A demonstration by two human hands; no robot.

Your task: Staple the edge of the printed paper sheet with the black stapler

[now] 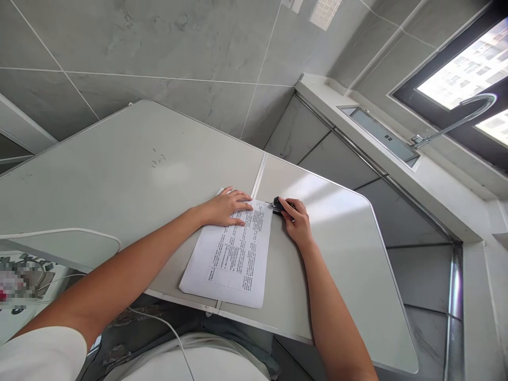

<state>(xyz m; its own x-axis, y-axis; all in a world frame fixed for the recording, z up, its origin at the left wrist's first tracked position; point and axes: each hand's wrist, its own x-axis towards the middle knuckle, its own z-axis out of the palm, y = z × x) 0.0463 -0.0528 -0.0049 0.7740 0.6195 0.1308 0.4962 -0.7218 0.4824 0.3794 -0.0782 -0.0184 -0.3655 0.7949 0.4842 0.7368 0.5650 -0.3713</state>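
A printed sheet of paper [234, 254] lies on a pale folding table [130, 174], across the seam between its two halves. My left hand [225, 207] rests flat on the sheet's top left part, fingers stretched out. My right hand [296, 219] is closed on a small black stapler-like tool [278, 205] set at the sheet's top right corner. The fingers cover most of the tool, so its exact kind is unclear.
A grey tiled floor surrounds the table. At the right runs a white counter [436, 185] with a sink [381, 135] and curved tap [456, 119] under a window. A white cable [159, 317] hangs near my lap. A second white surface [59, 243] sits at the left.
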